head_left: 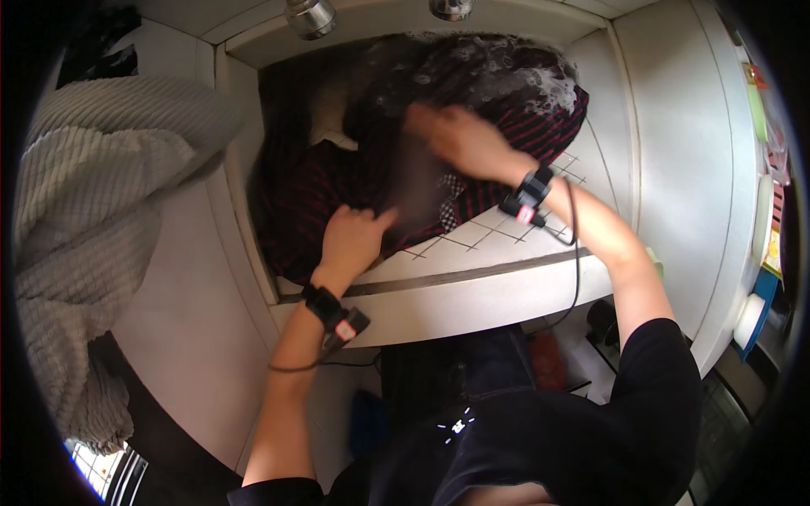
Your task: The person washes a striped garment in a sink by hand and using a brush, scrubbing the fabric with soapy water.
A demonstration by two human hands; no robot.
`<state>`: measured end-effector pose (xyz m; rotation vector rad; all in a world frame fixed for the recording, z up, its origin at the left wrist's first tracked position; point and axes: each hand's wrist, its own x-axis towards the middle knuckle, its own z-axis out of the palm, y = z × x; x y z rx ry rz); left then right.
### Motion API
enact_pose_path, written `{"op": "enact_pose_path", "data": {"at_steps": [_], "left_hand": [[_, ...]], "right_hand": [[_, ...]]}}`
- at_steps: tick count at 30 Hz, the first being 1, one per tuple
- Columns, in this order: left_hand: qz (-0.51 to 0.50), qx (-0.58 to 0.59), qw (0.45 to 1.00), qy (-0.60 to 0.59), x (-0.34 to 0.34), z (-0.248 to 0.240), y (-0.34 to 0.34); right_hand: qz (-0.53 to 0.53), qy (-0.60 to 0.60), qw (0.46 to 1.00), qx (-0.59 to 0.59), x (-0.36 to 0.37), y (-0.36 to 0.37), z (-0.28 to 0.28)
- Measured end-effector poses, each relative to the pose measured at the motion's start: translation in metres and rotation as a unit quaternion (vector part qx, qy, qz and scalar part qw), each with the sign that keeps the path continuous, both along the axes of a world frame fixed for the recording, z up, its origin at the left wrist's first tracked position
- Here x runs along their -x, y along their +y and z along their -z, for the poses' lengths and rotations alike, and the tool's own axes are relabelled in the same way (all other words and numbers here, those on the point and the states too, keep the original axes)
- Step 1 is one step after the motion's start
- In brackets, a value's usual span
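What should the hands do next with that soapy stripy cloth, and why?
Probably rub the suds in: the right hand rests on the striped cloth below the foam, while the left hand pins its near edge on the tiled ledge.

Home laundry spot: tiled wash basin (472,244) w/ taps (310,17), soapy garment (498,93).

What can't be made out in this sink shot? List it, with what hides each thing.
Head view only:
- Right hand: fingers smeared by motion blur; grip unclear.
- Left hand: fingertips buried in the dark striped cloth.
- Sink bottom: covered by cloth and suds.
- Taps: cut off by the top edge.
- Items on the right shelf: warped and dimmed at the fisheye rim.
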<state>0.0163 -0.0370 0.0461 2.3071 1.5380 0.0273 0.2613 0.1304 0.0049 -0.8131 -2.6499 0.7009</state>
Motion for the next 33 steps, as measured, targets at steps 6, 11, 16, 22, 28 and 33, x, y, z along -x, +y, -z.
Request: {"op": "enact_pose_path", "data": {"at_steps": [6,11,16,22,28,33], "left_hand": [[0.026,0.100,0.994,0.025,-0.007,-0.041,-0.045],[-0.032,0.104,0.994,-0.020,0.003,-0.050,-0.048],[-0.058,0.106,0.992,-0.038,0.004,-0.044,-0.044],[-0.051,0.016,0.996,-0.066,-0.002,-0.030,-0.035],[-0.088,0.068,0.993,-0.028,0.004,-0.046,-0.048],[-0.068,0.088,0.994,-0.005,0.014,-0.053,-0.047]], "right_hand": [[-0.088,-0.147,0.983,0.061,0.015,-0.050,0.002],[0.175,-0.416,0.892,0.009,-0.107,0.080,0.027],[0.270,-0.386,0.882,0.006,-0.134,0.098,0.019],[-0.094,-0.056,0.992,0.069,-0.029,-0.024,-0.006],[0.156,-0.297,0.940,0.061,-0.105,0.035,0.021],[0.247,-0.489,0.836,-0.010,-0.199,0.115,0.041]]}}
